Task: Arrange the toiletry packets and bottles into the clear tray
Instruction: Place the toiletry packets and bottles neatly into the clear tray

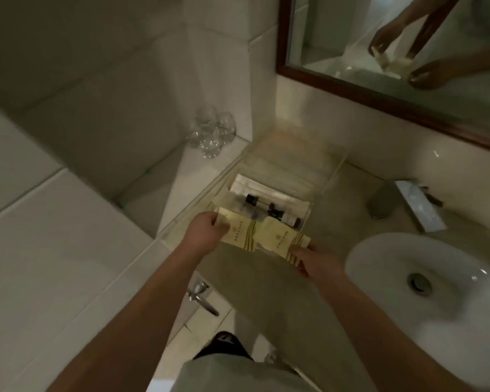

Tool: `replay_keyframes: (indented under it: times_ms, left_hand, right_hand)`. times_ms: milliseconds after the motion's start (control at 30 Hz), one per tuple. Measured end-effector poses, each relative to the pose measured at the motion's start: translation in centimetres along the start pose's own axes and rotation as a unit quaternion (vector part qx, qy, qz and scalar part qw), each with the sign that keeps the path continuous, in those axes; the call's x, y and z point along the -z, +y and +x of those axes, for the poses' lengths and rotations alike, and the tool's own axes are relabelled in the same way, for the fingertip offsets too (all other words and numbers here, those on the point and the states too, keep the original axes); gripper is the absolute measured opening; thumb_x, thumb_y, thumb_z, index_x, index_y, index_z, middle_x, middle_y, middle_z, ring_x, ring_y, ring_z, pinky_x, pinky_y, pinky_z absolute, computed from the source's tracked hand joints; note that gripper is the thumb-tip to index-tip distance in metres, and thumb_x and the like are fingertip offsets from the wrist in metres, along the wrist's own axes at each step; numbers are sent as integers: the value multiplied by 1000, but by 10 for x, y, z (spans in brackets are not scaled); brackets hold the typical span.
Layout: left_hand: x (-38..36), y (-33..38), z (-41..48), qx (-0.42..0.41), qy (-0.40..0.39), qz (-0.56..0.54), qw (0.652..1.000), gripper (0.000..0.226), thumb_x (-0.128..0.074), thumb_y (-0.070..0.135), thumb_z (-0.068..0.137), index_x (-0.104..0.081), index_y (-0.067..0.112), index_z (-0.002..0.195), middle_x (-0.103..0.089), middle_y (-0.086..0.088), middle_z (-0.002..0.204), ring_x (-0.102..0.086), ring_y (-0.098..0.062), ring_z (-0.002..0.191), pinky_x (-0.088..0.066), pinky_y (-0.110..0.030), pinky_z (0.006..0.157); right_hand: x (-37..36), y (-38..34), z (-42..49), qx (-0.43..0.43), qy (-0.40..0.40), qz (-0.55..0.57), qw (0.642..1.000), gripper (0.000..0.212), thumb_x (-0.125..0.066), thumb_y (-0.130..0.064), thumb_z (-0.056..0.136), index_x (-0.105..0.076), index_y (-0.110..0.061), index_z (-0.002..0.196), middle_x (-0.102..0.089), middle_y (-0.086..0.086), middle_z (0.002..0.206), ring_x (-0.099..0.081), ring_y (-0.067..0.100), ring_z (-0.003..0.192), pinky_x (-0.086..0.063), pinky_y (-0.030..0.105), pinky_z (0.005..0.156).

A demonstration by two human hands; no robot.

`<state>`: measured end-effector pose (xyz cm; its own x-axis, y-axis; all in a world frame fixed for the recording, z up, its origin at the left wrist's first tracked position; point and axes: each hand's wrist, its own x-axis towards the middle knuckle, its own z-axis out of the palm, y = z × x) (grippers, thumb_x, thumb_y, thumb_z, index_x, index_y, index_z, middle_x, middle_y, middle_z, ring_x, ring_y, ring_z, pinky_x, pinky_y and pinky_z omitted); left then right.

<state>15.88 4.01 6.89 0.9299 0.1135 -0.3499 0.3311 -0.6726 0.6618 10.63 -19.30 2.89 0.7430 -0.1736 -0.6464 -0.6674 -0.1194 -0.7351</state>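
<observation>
Clear tray point(327, 176) of dark-capped bottles point(272, 210); left hand point(207, 227), right hand point(314, 260), fingers tight on cream packets point(238, 230).

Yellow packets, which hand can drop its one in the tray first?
Probably the left hand: the left packet sits over the clear tray, next to the bottles. The right hand holds the right packet farther out, over the counter.

i'm counting two yellow packets point(262, 236), one clear tray point(332, 171), at least two dark-capped bottles point(251, 199), one sink point(379, 264), one mirror point(351, 38).
</observation>
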Motion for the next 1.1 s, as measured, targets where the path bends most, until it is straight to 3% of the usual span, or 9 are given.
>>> replay_keyframes:
  times_ms: [167,333,400,500,667,767,833,933,1100]
  left_hand:
    - [7,5,55,-30,-34,11,999,18,-62,19,88,-68,8,101,-67,-5,92,-63,-16,78,-46,-22,59]
    - [13,23,109,-54,-51,-26,997,21,-63,14,87,-67,8,107,-68,-3,94,-63,-15,80,-46,-17,58]
    - [8,27,131,-48,-56,-52,996,20,-64,12,86,-67,8,106,-70,-5,98,-66,-18,85,-51,-23,66]
    - [-2,27,159,-29,-63,-47,996,22,-66,13,85,-66,8,106,-71,-10,106,-67,-23,93,-52,-30,79]
    - [-15,25,180,-19,-57,0,998,32,-66,22,84,-58,10,113,-66,-9,113,-63,-23,96,-48,-30,77]
    - [-15,22,178,-79,6,137,987,46,-63,32,82,-50,13,121,-55,-12,117,-55,-30,104,-49,-38,82]
    - [-13,19,176,-173,43,202,963,44,-62,29,82,-51,13,121,-52,-14,115,-49,-32,106,-46,-39,82]
    - [-15,16,175,-320,-17,208,924,30,-60,20,83,-62,13,113,-56,-10,111,-48,-28,105,-45,-37,86]
    - [-22,13,174,-336,-100,186,918,26,-67,24,82,-69,20,108,-57,-4,110,-51,-21,103,-46,-34,86]
  right_hand:
    - [-5,-26,25,11,38,30,999,16,-58,-15,95,-65,-24,105,-71,-2,87,-66,15,69,-49,28,55]
    - [-11,-56,47,14,97,47,994,17,-55,-11,95,-65,-20,106,-70,-2,85,-66,13,65,-44,19,43]
    - [-12,-60,57,4,118,48,992,20,-56,-11,95,-66,-18,111,-69,-3,88,-67,12,72,-49,17,48]
    - [-15,-65,71,-18,137,32,990,29,-58,-16,96,-63,-14,124,-68,0,100,-68,14,85,-56,25,65]
    - [-24,-77,90,-23,153,-48,987,30,-59,-22,95,-63,-13,123,-69,2,102,-65,9,75,-50,19,54]
    - [-26,-81,94,-16,197,-184,963,45,-65,-38,89,-57,-17,127,-68,3,110,-67,19,91,-57,35,75]
    - [-28,-79,88,8,254,-282,925,58,-68,-46,84,-48,-20,133,-62,3,118,-64,22,99,-55,36,77]
    - [-33,-71,82,82,295,-373,876,56,-66,-46,84,-48,-24,132,-53,4,122,-56,21,106,-51,32,80]
    - [-50,-61,89,152,226,-433,859,43,-62,-44,87,-55,-30,127,-53,-1,120,-50,18,110,-47,30,87]
